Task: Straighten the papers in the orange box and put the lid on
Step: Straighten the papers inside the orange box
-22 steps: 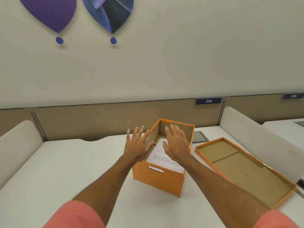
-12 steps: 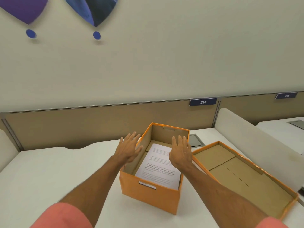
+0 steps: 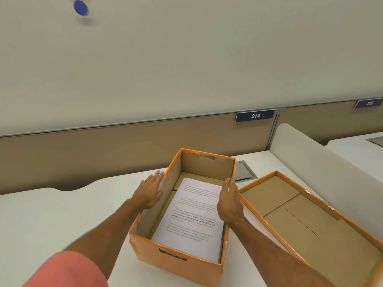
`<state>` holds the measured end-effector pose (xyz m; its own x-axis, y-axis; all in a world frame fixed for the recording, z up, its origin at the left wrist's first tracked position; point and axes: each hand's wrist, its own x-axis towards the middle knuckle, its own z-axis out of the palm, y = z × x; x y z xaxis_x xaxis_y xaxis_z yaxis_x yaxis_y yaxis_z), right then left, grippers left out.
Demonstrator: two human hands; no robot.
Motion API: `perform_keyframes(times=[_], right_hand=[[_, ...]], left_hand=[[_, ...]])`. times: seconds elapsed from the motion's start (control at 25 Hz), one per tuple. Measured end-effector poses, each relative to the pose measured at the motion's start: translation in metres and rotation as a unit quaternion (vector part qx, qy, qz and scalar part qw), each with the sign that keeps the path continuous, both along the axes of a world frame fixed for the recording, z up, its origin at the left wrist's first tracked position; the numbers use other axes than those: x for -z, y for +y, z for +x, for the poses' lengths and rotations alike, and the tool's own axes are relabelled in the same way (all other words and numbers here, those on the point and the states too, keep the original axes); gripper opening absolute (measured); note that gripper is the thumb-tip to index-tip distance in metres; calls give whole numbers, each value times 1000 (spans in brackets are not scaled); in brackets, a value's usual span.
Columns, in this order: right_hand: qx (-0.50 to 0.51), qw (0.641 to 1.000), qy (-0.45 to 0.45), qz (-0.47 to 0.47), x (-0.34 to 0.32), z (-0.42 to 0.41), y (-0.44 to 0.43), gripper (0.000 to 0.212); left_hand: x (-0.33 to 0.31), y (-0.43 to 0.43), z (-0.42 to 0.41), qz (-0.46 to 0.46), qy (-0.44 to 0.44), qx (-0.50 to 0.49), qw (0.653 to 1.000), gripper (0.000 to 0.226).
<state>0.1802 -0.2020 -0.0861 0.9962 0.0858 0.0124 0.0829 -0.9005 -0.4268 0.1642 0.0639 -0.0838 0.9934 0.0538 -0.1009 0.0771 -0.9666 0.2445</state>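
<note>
Head view shows the orange box [image 3: 178,259] standing open on the white counter [image 3: 62,212], near its middle. The stack of papers [image 3: 192,214] lies flat on the box floor, printed side up, set toward the right wall; a strip of bare cardboard shows along the left wall and at the far end.

The left hand [image 3: 150,191] is flat and spread, fingers extended, holding nothing. It sits at the left wall of the box, at or just outside the rim; contact with the wall cannot be confirmed. The right hand [image 3: 230,201] is likewise flat with fingers extended, its grip empty. It stands edge-on at the right rim, above the right edge of the papers.

The lid [image 3: 310,206] lies upside down on the counter just to the right of the box, brown inner face up, orange rim raised. A blue plate marked 214 [image 3: 255,116] is fixed to the partition behind.
</note>
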Motion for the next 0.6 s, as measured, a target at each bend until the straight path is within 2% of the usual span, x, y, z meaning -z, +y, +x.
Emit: perform_keyframes(times=[0.08, 0.16, 0.28, 0.36, 0.48, 0.6], right_hand=[[1, 999, 6, 42, -1, 2, 0, 77], [-27, 998, -7, 54, 1, 6, -2, 65], [-58, 995, -34, 73, 3, 6, -3, 50], [-43, 994, -10, 101, 0, 3, 4, 52], [-26, 993, 29, 111, -12, -11, 17, 70], [-53, 991, 26, 123, -21, -30, 24, 60]], left_hand=[[5, -3, 1, -103, -6, -12, 995, 66], [5, -5, 0, -155, -16, -25, 988, 65], [1, -6, -12, -173, -41, -19, 984, 67], [1, -5, -28, -182, -66, -23, 981, 69], [-1, 1, -59, -191, -95, -68, 975, 65], [-6, 2, -99, -213, -129, -113, 962, 62]])
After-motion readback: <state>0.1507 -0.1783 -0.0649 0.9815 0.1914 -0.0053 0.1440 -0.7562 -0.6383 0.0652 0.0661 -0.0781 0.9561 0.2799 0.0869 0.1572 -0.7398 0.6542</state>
